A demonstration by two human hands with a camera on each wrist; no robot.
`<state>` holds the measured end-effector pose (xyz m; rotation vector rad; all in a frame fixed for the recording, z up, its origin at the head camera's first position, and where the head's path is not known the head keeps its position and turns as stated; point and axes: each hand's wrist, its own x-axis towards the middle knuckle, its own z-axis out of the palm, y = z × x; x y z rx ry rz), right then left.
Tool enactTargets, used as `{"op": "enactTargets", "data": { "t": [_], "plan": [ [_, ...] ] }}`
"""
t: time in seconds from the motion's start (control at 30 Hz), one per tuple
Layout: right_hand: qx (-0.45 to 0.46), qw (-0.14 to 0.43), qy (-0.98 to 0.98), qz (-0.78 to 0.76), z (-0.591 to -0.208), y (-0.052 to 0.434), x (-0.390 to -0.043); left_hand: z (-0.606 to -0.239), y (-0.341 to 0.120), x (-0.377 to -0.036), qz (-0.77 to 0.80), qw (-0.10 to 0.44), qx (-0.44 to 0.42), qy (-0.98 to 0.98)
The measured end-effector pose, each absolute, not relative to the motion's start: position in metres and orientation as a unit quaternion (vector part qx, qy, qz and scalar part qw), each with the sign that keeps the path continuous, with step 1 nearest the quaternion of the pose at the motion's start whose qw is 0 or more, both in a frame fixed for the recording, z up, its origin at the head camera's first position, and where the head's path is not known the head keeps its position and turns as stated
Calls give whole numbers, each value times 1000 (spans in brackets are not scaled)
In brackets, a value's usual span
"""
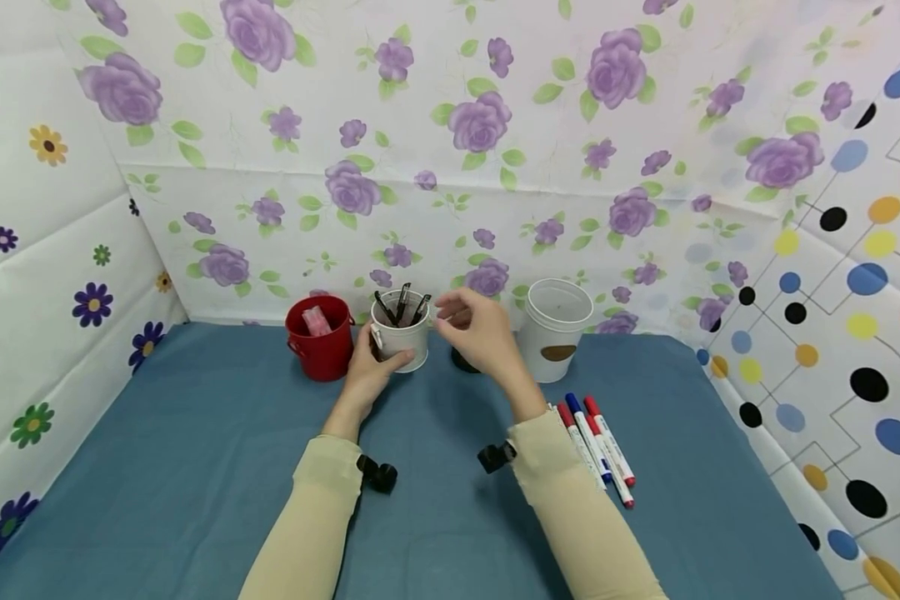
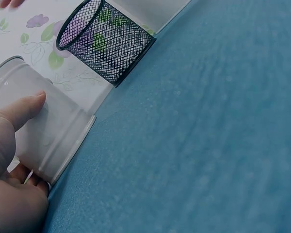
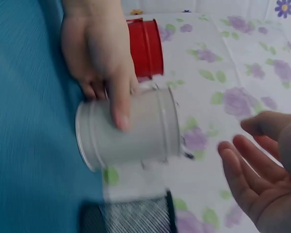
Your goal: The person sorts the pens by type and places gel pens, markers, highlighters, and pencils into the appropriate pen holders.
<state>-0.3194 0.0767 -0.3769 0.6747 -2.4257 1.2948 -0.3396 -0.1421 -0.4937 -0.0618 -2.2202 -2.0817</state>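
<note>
Blue-draped bench [image 1: 195, 467], floral-print backdrop [image 1: 420, 108] behind it: a person in beige sleeves [image 1: 300, 508], a small black camera [image 1: 378, 475] at each wrist, works over a row of containers. Nearest on the bench, capped markers [image 1: 612, 446] in red and blue lie together beside the right forearm, their exact count hidden by the sleeve. Farther in, the left grip [image 1: 367, 379] is wrapped around a small white pail [image 1: 407, 343], thumb across its front; the pail stands upright, with black pens [image 1: 402, 300] leaning inside and poking above the rim. The right grip [image 1: 483, 333] hangs just beside that rim, fingers loosely bent (and nothing between them). Steadying the loaded pail appears to be the step in hand; the next move seems to call for an easy release by the left, so the pens stay put. Left of the pail, a red pail [image 1: 326, 360] holds a pink item [image 1: 315, 321], too small to identify. To its right stand a black mesh pen holder [image 2: 106, 43] and, beyond the right wrist, a tall white cup [image 1: 536, 340].
</note>
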Motion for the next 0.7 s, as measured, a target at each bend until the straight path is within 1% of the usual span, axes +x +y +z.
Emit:
{"op": "enactTargets", "data": {
  "t": [0.13,0.27,0.5,0.7],
  "plan": [
    [250,129,-870,404,-373,110,-300,-495,-143,-340,-681,46,-23,-731],
    [233,108,-893,368,-376,145,-280,-495,-143,-340,-682,49,-26,-729],
    [159,89,-924,337,-397,194,-253,-495,-144,-342,-675,44,-18,-736],
    [106,75,-939,317,-417,210,-244,-492,-143,-339,-670,35,-12,-742]
  ]
}}
